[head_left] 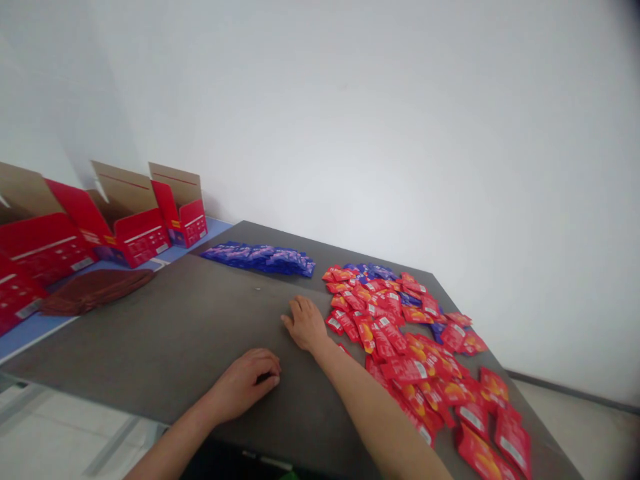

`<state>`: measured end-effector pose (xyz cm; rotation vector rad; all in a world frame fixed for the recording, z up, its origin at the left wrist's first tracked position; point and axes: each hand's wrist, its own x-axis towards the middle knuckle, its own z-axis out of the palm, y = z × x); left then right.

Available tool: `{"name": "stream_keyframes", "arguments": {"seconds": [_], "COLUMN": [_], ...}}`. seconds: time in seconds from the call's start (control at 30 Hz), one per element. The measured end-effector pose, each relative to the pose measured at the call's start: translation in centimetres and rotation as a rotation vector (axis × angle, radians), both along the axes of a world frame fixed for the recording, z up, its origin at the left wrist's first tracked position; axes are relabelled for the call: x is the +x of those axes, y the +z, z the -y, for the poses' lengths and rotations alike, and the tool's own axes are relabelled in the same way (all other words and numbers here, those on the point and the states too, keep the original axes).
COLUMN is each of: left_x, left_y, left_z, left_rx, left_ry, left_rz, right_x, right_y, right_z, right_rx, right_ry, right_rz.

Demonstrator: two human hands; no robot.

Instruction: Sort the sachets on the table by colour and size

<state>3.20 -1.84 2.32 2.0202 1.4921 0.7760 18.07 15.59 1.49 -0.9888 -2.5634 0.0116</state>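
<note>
My left hand [245, 383] rests on the dark grey table [200, 333] near its front edge, fingers loosely curled and the thumb apart, with nothing visible in it. Farther forward, my right hand [305, 325] lies palm down on the tabletop with its thumb held away, and no object shows in it. Just to its right spreads a loose heap of red and orange packets [390, 320]. Several blue-purple packets [373, 270] lie among them, mostly at the back. Beyond my hands, at the far left part of the table, a row of overlapping blue-purple packets [260, 259] lies flat.
Open red cardboard boxes [143, 237] with raised flaps stand along a blue surface [175, 255] on the left. A folded brown cloth-like item [97, 292] lies by the table's left edge. A white wall [350, 133] rises behind the table.
</note>
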Motion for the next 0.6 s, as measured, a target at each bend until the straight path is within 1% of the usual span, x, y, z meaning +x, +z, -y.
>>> {"name": "stream_keyframes", "arguments": {"seconds": [0.03, 0.07, 0.17, 0.2, 0.23, 0.27, 0.33, 0.43, 0.53, 0.6], "left_x": [0.0, 0.0, 0.1, 0.1, 0.1, 0.2, 0.2, 0.2, 0.2, 0.3], "left_y": [0.0, 0.0, 0.0, 0.0, -0.1, -0.1, -0.1, -0.3, -0.4, -0.3], "left_z": [0.0, 0.0, 0.1, 0.2, 0.2, 0.3, 0.3, 0.3, 0.4, 0.5], "left_rx": [0.000, 0.000, 0.005, 0.008, 0.010, 0.012, 0.012, 0.012, 0.017, 0.023], "left_ry": [-0.002, -0.007, -0.021, -0.022, -0.023, -0.022, -0.024, -0.033, -0.044, -0.046], "left_rz": [0.006, 0.011, 0.032, 0.041, 0.049, 0.057, 0.070, 0.085, 0.094, 0.098], "right_x": [0.2, 0.4, 1.4, 1.8, 2.1, 2.3, 2.4, 1.9, 0.7, -0.3], "right_y": [0.4, 0.8, 2.1, 2.4, 2.8, 3.0, 3.2, 2.8, 2.6, 3.1], "right_z": [0.1, 0.2, 0.8, 1.0, 1.2, 1.4, 1.7, 1.5, 0.1, -1.6], "right_rx": [-0.006, -0.017, -0.098, -0.128, -0.155, -0.176, -0.217, -0.371, -0.588, -0.700], "right_ry": [-0.013, -0.058, -0.322, -0.393, -0.433, -0.442, -0.413, -0.377, -0.353, -0.334], "right_rz": [0.003, 0.007, 0.072, 0.111, 0.151, 0.184, 0.201, 0.144, 0.055, -0.072]}}
